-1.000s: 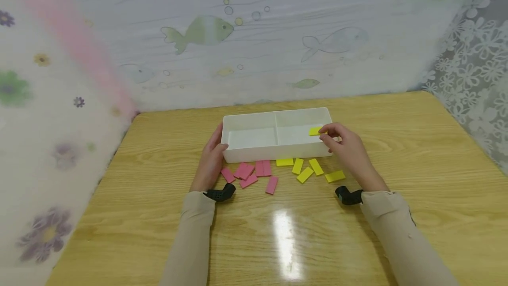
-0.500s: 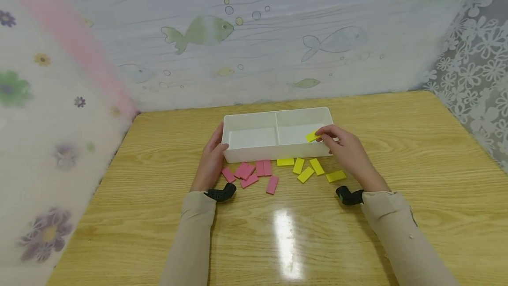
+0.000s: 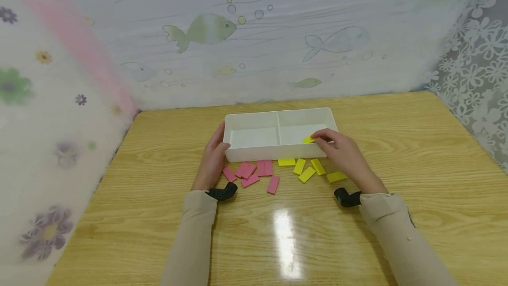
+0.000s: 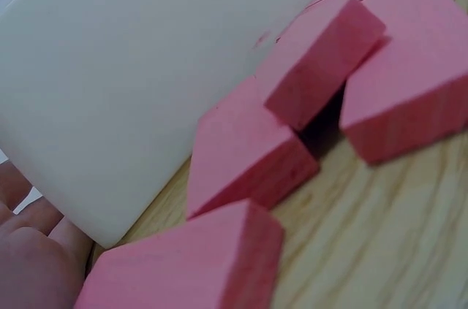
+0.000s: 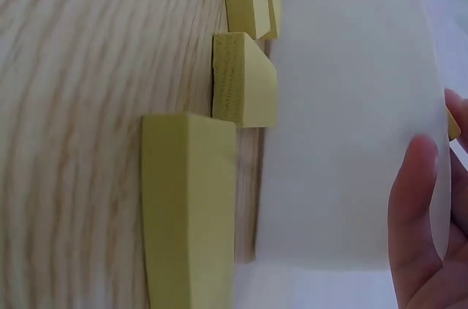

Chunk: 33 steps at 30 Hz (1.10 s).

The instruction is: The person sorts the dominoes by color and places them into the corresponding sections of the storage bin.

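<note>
A white two-compartment box (image 3: 254,154) stands on the table. My left hand (image 3: 212,162) holds its left end, thumb at the front corner and fingers along the side. In the right compartment, my right hand (image 3: 344,151) holds a small yellow rectangular block (image 3: 308,139) just behind the front wall. The right wrist view shows the thumb (image 5: 414,199) outside that wall, with the yellow block's end at the fingers beyond the rim. The left compartment has nothing in it. What lies low behind the front wall is hidden.
Several pink blocks (image 3: 273,185) lie before the box's left half, some overlapping. Several yellow blocks (image 3: 307,174) lie before its right half, one (image 3: 336,177) partly behind the right forearm. The wooden table (image 3: 246,237) meets a fish-patterned backdrop (image 3: 270,65) behind.
My right hand has moved left and toward the front wall, lowering the yellow block inside the right compartment. The left hand keeps its hold on the box.
</note>
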Each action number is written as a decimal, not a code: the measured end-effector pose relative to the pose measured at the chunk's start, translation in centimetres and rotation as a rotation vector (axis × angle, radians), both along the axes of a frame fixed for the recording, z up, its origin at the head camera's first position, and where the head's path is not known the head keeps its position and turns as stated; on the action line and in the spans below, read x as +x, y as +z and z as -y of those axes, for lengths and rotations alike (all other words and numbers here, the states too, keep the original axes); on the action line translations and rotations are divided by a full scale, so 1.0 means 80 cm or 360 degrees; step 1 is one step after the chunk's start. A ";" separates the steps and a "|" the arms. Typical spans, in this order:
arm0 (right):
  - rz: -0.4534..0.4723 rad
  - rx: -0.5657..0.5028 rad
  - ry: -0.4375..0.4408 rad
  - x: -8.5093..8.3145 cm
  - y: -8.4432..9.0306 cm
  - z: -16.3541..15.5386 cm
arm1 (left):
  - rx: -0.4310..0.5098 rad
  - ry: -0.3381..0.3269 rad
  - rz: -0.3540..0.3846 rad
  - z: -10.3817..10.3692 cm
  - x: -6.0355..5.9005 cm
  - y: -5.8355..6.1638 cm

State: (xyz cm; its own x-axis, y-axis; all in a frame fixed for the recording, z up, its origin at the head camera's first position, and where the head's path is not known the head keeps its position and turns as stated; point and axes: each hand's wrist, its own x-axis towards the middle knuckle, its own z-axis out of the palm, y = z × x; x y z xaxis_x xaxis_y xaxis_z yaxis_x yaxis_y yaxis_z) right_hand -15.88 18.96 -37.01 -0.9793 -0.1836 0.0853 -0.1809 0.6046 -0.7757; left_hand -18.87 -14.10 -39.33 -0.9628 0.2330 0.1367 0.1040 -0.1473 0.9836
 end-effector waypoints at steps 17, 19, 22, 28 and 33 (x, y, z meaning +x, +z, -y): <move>0.0063 -0.0147 0.0036 0.005 0.004 -0.001 | -0.0037 0.0037 0.0021 -0.002 0.002 0.000; 0.0062 -0.0151 0.0033 0.005 0.004 -0.001 | -0.0040 0.0039 0.0014 -0.002 0.002 0.000; 0.0055 -0.0150 0.0028 0.004 0.003 -0.002 | -0.0059 0.0050 0.0011 -0.003 0.002 -0.001; 0.0021 -0.0129 0.0032 0.002 0.000 -0.003 | -0.0068 0.0049 0.0008 -0.003 0.002 -0.001; 0.0012 -0.0142 0.0052 0.003 0.000 -0.003 | -0.0121 0.0066 0.0014 -0.002 0.003 0.001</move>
